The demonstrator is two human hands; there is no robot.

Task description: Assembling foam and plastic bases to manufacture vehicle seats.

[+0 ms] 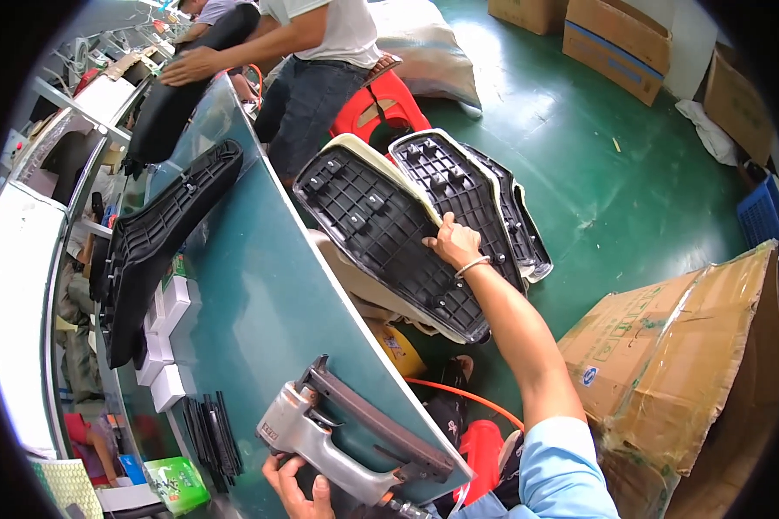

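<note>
Green workshop floor [632, 173], with a teal counter [268, 294] running along our left side. Our left hand [299, 486] is closed around the grip of a grey pneumatic staple gun [346, 432] lying on the counter's near end. Our right hand [454, 244] reaches off the counter edge, fingers curled on the rim of a black ribbed seat base [381, 233] stacked upright with others on the floor. Another seat base [160, 242] lies further along the counter. Cardboard box [684, 355] at our right; another person [312, 52] works ahead.
</note>
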